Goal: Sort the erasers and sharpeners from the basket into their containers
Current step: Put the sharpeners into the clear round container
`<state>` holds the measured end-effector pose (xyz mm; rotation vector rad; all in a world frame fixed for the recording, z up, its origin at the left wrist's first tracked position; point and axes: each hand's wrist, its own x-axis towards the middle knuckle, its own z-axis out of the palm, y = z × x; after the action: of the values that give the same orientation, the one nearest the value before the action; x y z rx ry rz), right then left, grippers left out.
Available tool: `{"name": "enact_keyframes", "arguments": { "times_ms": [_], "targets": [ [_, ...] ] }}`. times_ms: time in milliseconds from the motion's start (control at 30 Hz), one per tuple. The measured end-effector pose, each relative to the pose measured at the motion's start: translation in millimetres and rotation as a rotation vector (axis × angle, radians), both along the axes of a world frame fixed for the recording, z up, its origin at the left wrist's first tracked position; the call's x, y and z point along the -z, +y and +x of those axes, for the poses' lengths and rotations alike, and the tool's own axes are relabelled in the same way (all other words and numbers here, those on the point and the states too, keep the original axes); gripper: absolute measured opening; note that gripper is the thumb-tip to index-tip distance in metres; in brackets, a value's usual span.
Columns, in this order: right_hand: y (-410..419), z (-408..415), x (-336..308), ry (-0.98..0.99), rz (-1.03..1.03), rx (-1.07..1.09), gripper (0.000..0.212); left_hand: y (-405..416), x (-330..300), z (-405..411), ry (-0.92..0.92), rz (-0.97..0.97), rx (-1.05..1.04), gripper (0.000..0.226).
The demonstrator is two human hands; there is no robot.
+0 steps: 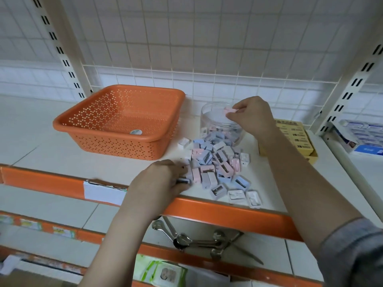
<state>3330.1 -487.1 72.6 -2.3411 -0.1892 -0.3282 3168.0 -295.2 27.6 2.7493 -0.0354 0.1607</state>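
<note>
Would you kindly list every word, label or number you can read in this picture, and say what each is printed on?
No text here can be read for certain.
Yellow eraser box: rows of dark print, too blurred.
Blue and white packs: print too blurred.
Sticker in the basket: too small.
White tag on the shelf edge: appears blank.
Green packet below: a picture, no legible words.
Strips on the lower shelf edge: blurred.

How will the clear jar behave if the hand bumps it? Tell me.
The clear jar is wide and squat with sharpeners inside, so it would probably slide rather than tip. Its smooth plastic wall probably feels slippery. It looks light, being only partly filled.
</note>
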Motion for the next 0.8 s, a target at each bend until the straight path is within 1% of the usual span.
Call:
{"name": "enact_keyframes", "arguments": {
  "times_ms": [67,200,300,400,467,533,600,667,733,800],
  "targets": [
    [1,-1,2,0.006,0.003,-0.006,0.035,3,-1,-3,0.024,0.015,-0.029,0.035],
    [-3,-10,3,-0.05,0.049,0.008,0.028,4,-1,-4,0.074,0.029,-0.057,0.039],
    [-9,-23,6,-0.085,0.071,0.021,0.024,2,-2,-1,0.072,0.073,-0.069,0.036],
    [-18,-48,10,-0.052,0.112,-0.02,0.02,2,-3,2,0.068,0.11,-0.049,0.032],
    [-26,-67,13,0.008,0.048,-0.083,0.018,5,-4,2,0.058,0.102,-0.043,0.03],
    [-37,-84,14,0.137,-0.02,-0.153,0.017,8,-4,5,0.071,0.107,-0.009,0.031],
    [-45,-97,14,0.275,-0.07,-0.221,0.015,9,-3,7,0.104,0.104,0.022,0.036],
    [-52,-106,15,0.366,-0.132,-0.267,0.018,9,-2,9,0.094,0.064,-0.009,0.043],
    [-54,-112,17,0.44,-0.184,-0.278,0.024,9,0,10,0.077,0.033,-0.047,0.046],
    [-54,-116,19,0.504,-0.25,-0.248,0.029,8,1,11,0.109,0.013,-0.06,0.045]
  ]
}}
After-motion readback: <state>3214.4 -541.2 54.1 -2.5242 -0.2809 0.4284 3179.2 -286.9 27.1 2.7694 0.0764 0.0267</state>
